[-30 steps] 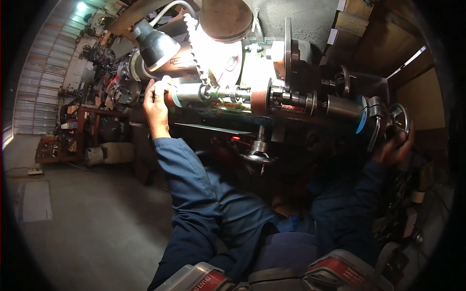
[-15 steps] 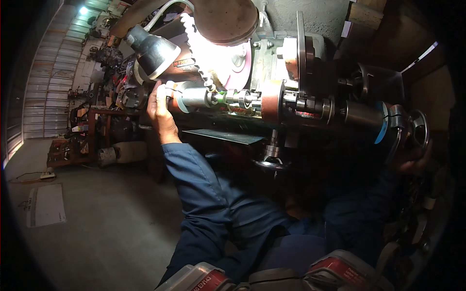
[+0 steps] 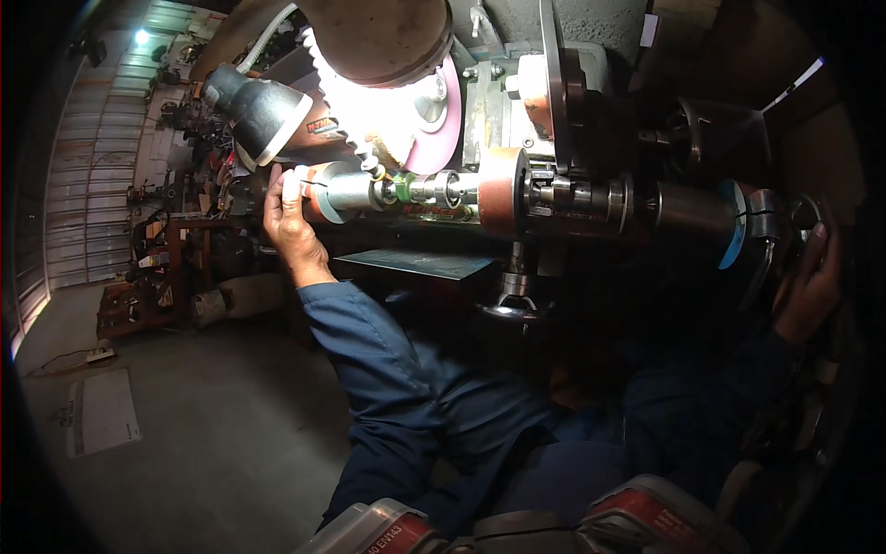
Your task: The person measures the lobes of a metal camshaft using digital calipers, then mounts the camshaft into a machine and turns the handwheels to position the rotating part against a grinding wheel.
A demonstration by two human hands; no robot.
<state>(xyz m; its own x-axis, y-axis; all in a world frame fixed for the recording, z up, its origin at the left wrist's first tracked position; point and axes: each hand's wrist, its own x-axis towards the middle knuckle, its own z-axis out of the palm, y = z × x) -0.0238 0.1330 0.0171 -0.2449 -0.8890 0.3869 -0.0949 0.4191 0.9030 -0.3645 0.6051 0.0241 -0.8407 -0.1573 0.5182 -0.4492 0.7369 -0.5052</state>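
My left hand (image 3: 293, 226) grips the left end fitting (image 3: 323, 192) of a grinding machine, beside its steel cylinder (image 3: 353, 197). A camshaft-like steel shaft (image 3: 581, 198) runs between this housing and the right housing (image 3: 692, 212), passing through or behind a red-brown block (image 3: 498, 189). My right hand (image 3: 808, 277) has its fingers curled on a chrome handwheel (image 3: 801, 217) at the far right, near a blue ring (image 3: 734, 245) and a clamp lever (image 3: 766, 258). A pink grinding wheel (image 3: 443, 129) stands behind the shaft, partly washed out by lamplight.
A black lamp (image 3: 254, 111) and segmented coolant hose (image 3: 323, 88) overhang the left side. A metal plate (image 3: 415, 261) juts from the front, above a lower handwheel (image 3: 514, 305). Cluttered wooden shelving (image 3: 138, 305) stands at the left, on the concrete floor (image 3: 221, 397).
The camera view has shifted slightly. My right hand has moved, its fingers now higher along the right handwheel's rim. My left hand stays on the left fitting.
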